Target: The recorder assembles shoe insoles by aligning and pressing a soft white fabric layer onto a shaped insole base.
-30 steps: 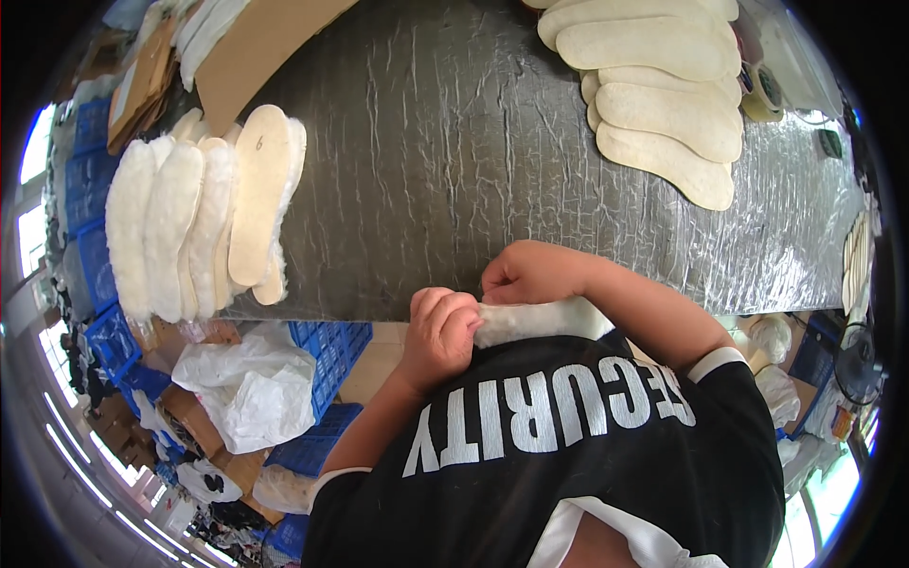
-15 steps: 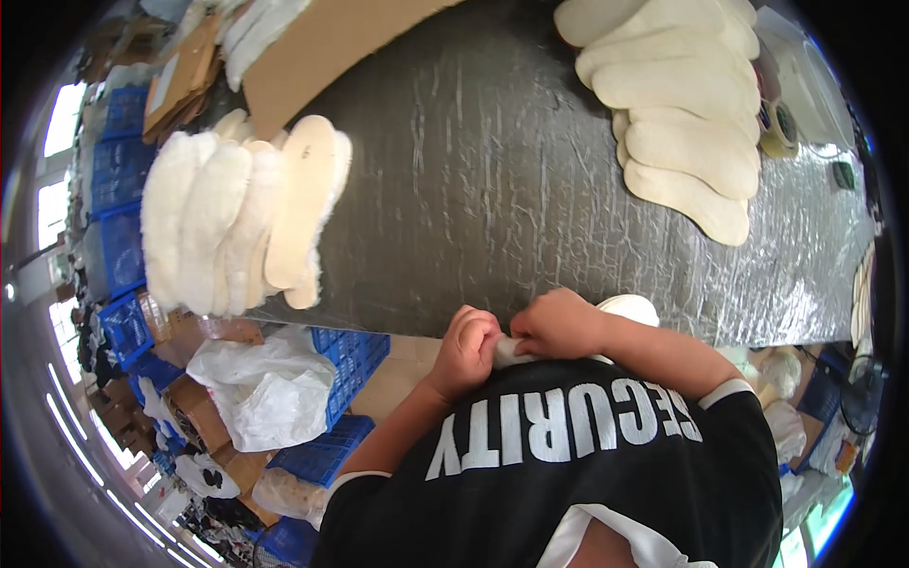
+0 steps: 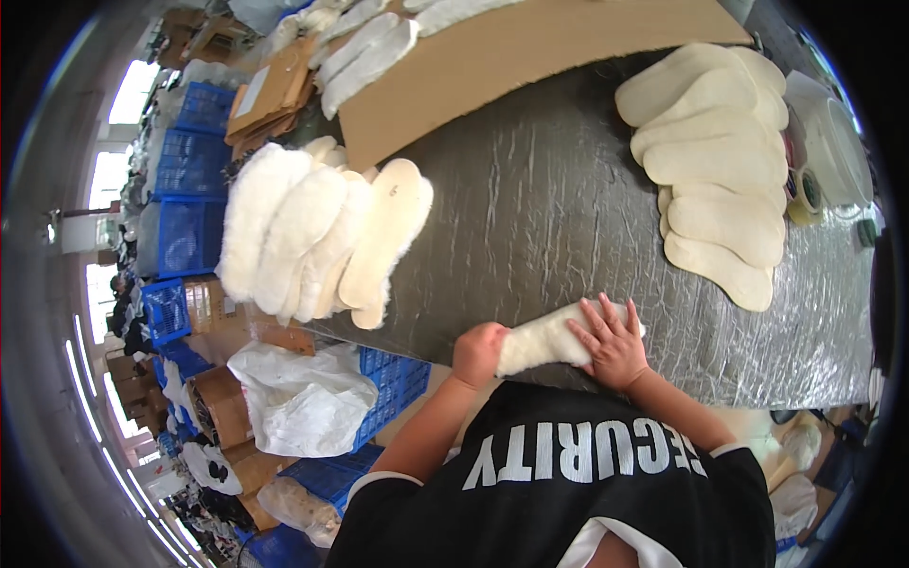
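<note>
A fleecy white insole [image 3: 542, 343] lies fluffy side up at the table's near edge. My left hand [image 3: 480, 354] is closed round its left end. Across its right part my right hand [image 3: 611, 343] rests flat with the fingers spread. To the left, a row of fluffy insoles [image 3: 301, 232] overlaps on the table, the rightmost one showing its smooth tan side. At the right is a fanned stack of smooth cream insoles [image 3: 715, 151].
The table [image 3: 511, 189] has a crinkled dark, shiny cover. A cardboard sheet [image 3: 530, 57] lies at the far side with more white insoles beside it. Tape rolls [image 3: 807, 194] and a clear tub [image 3: 838, 142] stand far right. Blue crates [image 3: 194, 237] and a white bag [image 3: 298, 398] are left of the table.
The insole has come from against my shirt onto the table edge, now fleece up. My right hand has opened from a pinch and spread over it. The view has shifted.
</note>
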The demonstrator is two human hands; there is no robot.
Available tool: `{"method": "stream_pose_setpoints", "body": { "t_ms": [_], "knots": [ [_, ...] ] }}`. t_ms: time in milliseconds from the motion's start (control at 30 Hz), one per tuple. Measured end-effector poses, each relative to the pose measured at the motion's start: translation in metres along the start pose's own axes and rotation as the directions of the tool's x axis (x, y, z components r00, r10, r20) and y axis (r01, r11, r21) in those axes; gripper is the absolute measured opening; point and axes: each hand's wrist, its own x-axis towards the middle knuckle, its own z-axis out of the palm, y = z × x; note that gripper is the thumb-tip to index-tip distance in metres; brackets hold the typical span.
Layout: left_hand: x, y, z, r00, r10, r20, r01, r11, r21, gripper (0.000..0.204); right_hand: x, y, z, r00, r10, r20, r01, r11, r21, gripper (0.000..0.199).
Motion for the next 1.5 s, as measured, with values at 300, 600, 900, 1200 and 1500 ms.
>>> {"method": "stream_pose_setpoints", "body": {
  "t_ms": [300, 600, 900, 1200, 1500],
  "knots": [
    [0.028, 0.005, -0.041, 0.764, -0.166, 0.623, 0.347, 0.92, -0.18, 0.026, 0.005, 0.006, -0.004, 0.993, 0.116, 0.034, -0.119, 0.987, 0.109, 0.096],
    [0.032, 0.03, -0.232, 0.949, -0.201, -0.244, 0.121, 0.944, -0.306, 0.019, -0.035, 0.041, 0.007, 0.908, 0.349, -0.233, -0.24, 0.887, 0.394, 0.071],
    [0.125, -0.053, -0.368, 0.774, 0.248, -0.582, 0.303, 0.663, 0.685, 0.024, -0.036, 0.04, 0.014, 0.886, 0.394, -0.243, -0.293, 0.884, 0.364, 0.046],
    [0.365, 0.013, -0.173, 0.874, 0.414, -0.254, -0.199, 0.782, 0.591, 0.012, -0.033, 0.04, 0.018, 0.805, 0.479, -0.349, -0.339, 0.856, 0.391, 0.036],
    [0.45, -0.017, -0.136, 0.885, 0.158, -0.438, 0.221, 0.687, 0.693, 0.013, -0.033, 0.032, 0.017, 0.774, 0.527, -0.351, -0.382, 0.831, 0.405, 0.032]
  ]
}}
